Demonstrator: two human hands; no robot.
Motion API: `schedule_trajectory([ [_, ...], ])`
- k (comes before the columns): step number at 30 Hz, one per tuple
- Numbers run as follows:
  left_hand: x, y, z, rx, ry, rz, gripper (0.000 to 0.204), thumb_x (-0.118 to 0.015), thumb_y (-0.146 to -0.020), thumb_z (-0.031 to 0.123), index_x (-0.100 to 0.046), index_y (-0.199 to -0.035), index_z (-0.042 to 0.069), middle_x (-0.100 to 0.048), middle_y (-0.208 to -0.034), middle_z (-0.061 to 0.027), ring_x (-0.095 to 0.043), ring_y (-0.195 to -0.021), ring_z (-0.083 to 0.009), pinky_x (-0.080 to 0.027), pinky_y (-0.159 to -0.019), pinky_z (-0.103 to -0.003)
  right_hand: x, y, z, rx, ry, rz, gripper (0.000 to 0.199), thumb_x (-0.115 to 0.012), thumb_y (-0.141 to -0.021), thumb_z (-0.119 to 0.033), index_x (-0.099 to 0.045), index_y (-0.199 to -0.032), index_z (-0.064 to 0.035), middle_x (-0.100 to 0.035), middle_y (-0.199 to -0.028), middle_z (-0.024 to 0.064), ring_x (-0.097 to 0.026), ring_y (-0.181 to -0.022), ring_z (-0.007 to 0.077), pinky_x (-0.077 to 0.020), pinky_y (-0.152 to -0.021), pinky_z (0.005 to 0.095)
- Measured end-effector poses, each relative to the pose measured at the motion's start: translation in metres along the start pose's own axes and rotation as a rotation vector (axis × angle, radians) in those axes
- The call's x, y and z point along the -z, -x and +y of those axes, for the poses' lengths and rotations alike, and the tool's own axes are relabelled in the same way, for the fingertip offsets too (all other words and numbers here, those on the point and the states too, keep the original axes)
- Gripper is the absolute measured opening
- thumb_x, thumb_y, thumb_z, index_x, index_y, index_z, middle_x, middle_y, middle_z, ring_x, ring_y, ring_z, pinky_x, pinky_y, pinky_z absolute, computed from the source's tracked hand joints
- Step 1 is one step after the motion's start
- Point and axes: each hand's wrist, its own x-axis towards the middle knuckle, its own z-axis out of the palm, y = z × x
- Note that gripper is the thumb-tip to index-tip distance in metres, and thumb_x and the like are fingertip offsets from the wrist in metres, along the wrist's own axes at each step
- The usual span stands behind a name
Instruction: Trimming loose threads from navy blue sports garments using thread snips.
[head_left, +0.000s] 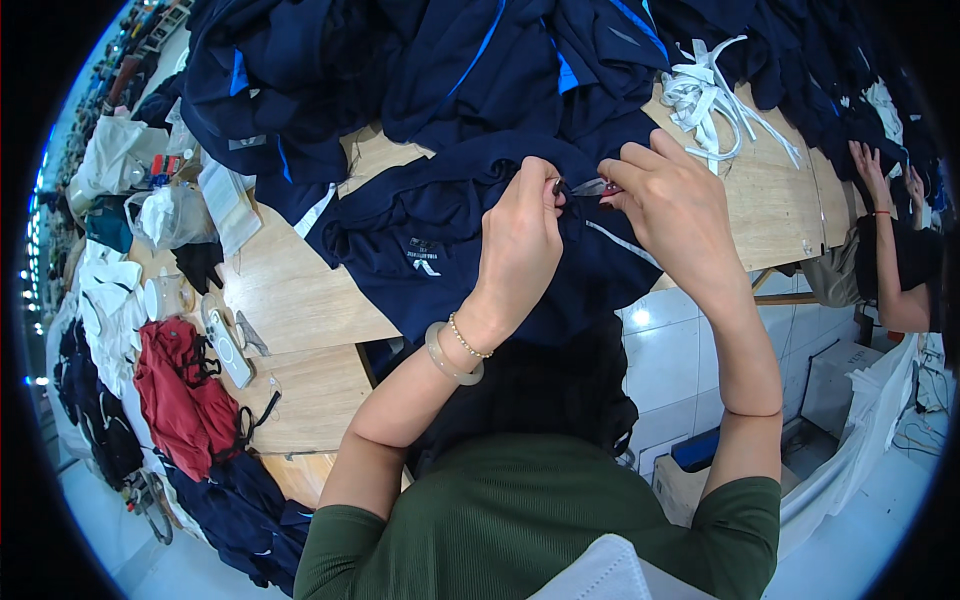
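A navy garment (pixel 400 255) with a white print and a narrow white strip lies in front of me on the wooden table. Over its far part my right hand (pixel 668 195) is closed round small thread snips (pixel 588 187); their metal blades point left and the fingers cover most of the rest. Just left of the blade tips, my left hand (pixel 527 220) is closed in a pinch at about the same height. What sits between its fingertips is too small to make out.
Navy garments with blue trim (pixel 470 70) heap up along the far side. White strips (pixel 705 100) lie at far right. At left are a red bag (pixel 180 395), a phone (pixel 230 350) and plastic bags (pixel 170 215). Another person's arm (pixel 885 240) reaches in at right.
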Motion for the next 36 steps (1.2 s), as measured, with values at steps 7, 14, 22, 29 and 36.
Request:
schedule_trajectory([
  [7, -0.001, 0.000, -0.003, -0.007, -0.044, -0.006, 0.005, -0.050, -0.100, -0.002, -0.053, -0.097, -0.002, -0.063, -0.078, -0.0117, -0.067, -0.070, -0.0174, -0.055, -0.064, -0.026, -0.002, 0.000, 0.000, 0.005, -0.012, 0.007, 0.012, -0.076, -0.072, -0.009, -0.073, -0.083, -0.0031, -0.062, -0.077, 0.0036, -0.058, -0.081, 0.0198, -0.0496, -0.066, 0.0318],
  [14, -0.001, 0.000, -0.001, 0.009, 0.026, -0.003, 0.003, -0.049, -0.098, -0.002, -0.050, -0.095, -0.002, -0.060, -0.079, -0.0177, -0.066, -0.070, -0.0301, -0.054, -0.062, -0.035, -0.006, -0.001, 0.005, -0.026, -0.027, 0.028, 0.012, -0.076, -0.073, -0.009, -0.073, -0.082, -0.0029, -0.062, -0.077, 0.0046, -0.058, -0.081, 0.0207, -0.0497, -0.067, 0.0327],
  [22, 0.011, 0.002, 0.005, -0.108, -0.194, 0.176, 0.006, -0.051, -0.097, -0.005, -0.056, -0.095, -0.003, -0.058, -0.078, -0.0095, -0.060, -0.062, -0.0147, -0.049, -0.055, -0.025, -0.004, 0.007, 0.023, -0.175, -0.117, 0.092, 0.025, -0.074, -0.078, -0.015, -0.070, -0.101, -0.0042, -0.065, -0.090, 0.0050, -0.061, -0.086, 0.0221, -0.0500, -0.073, 0.0326],
  [29, -0.001, 0.090, 0.030, -0.355, 0.025, -0.947, 0.013, -0.063, -0.086, 0.011, -0.061, -0.095, 0.001, -0.057, -0.090, -0.0120, -0.063, -0.079, -0.0279, -0.054, -0.066, -0.036, -0.018, 0.024, 0.043, -0.392, -0.393, 0.148, 0.027, -0.069, -0.087, -0.018, -0.067, -0.108, -0.0030, -0.067, -0.094, 0.0082, -0.063, -0.091, 0.0270, -0.0500, -0.078, 0.0367],
  [36, 0.006, 0.058, 0.035, 0.051, -0.004, -0.125, 0.017, -0.075, -0.083, 0.004, -0.060, -0.090, 0.001, -0.057, -0.090, -0.0085, -0.054, -0.059, -0.0192, -0.046, -0.054, -0.030, -0.040, 0.039, 0.036, -0.493, -0.797, 0.233, 0.028, -0.071, -0.087, -0.016, -0.066, -0.110, -0.0019, -0.066, -0.089, 0.0062, -0.060, -0.081, 0.0149, -0.0476, -0.070, 0.0279],
])
